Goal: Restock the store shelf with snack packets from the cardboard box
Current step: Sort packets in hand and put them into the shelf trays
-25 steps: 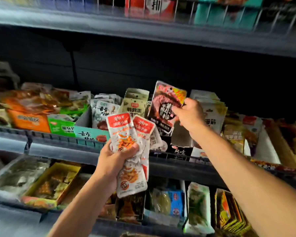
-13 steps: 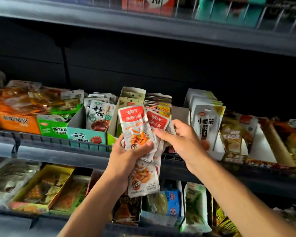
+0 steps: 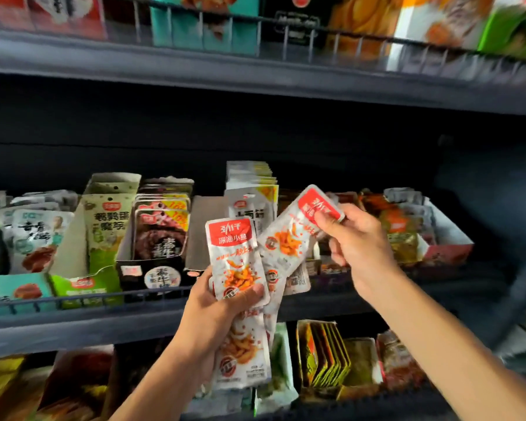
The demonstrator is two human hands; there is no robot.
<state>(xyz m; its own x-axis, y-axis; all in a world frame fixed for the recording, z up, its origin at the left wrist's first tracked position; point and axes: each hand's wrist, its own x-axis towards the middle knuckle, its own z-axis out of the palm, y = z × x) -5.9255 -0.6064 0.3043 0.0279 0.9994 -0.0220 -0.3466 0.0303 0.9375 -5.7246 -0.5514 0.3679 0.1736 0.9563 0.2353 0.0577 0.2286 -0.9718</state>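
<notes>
The right hand (image 3: 357,238) has pulled one packet (image 3: 295,235) off the bunch (image 3: 240,287) the left hand (image 3: 216,311) holds. Loose bunch packets could slip and fall.

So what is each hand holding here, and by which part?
Left hand grips a bunch of red-topped packets around their middle. Right hand pinches one packet by its red top end.

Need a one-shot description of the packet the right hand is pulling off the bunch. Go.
Start at the middle shelf with its wire front rail; two hands hover before it. The right hand pinches the red top of one red-and-white packet. Unlike the upright bunch that the left hand grips, it tilts right, fanned out alone.
</notes>
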